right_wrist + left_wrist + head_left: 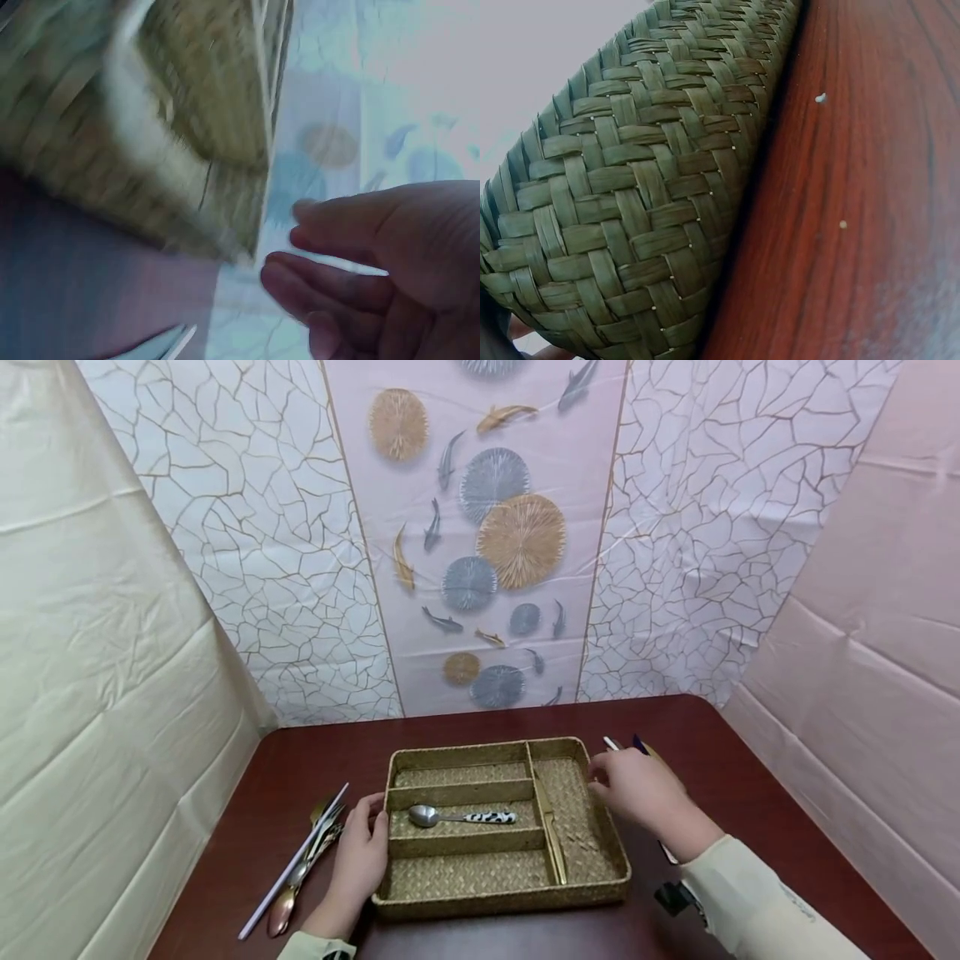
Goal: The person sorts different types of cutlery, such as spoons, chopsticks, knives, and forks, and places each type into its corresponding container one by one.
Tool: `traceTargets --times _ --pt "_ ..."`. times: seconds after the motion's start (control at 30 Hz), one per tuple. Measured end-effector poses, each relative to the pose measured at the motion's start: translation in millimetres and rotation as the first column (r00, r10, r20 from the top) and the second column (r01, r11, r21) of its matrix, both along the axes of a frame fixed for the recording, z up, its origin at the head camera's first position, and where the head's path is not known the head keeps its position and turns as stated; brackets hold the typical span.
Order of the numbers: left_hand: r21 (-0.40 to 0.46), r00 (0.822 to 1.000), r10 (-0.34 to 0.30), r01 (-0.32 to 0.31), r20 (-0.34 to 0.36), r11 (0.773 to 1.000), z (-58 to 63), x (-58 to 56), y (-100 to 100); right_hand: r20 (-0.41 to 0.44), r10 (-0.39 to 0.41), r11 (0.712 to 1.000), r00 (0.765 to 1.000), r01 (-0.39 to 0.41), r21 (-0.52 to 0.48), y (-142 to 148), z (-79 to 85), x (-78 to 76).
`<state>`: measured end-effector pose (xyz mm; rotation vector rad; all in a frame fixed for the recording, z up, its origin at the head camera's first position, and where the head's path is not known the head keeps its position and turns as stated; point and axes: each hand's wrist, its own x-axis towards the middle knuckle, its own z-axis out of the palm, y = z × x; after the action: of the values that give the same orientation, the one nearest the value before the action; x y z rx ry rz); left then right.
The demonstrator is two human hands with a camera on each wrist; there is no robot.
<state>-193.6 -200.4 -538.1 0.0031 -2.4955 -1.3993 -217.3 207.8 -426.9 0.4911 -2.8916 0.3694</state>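
Observation:
A woven tray (480,906) with several compartments lies on the table. My left hand (362,852) holds its left wall, fingers and thumb at the rim; in the left wrist view, fingertips show at the lower left. In the middle compartment lies a spoon (425,816) with a black-and-white handle. A long gold-coloured utensil (553,839) rests along the divider in the right compartment. My right hand (641,783) is at the tray's right rim. In the right wrist view, its fingers (289,281) are loosely bent, with a gap to the thumb and nothing between them.
Left of the tray lies a heap of cutlery (315,852), with a long pale stick (292,864) across it. More utensils, including a white one (611,743) and a dark blue one (640,744), lie right of the tray, partly behind my right hand. Patterned cloth (480,610) hangs behind the table.

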Motion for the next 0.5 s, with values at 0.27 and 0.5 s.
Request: traceTargets --times 0.27,0.5 --pt "0.007 1.0 0.015 -0.015 0.021 1.0 5.1 -0.6 -2 0.155 -0.156 0.984 0.976 0.139 0.116 39 -19.2 7.5" --pt "-0.008 1.0 0.021 -0.021 0.018 1.0 5.7 -0.2 1 0.283 -0.21 0.971 0.936 0.167 0.169 62 -35.3 18.4"
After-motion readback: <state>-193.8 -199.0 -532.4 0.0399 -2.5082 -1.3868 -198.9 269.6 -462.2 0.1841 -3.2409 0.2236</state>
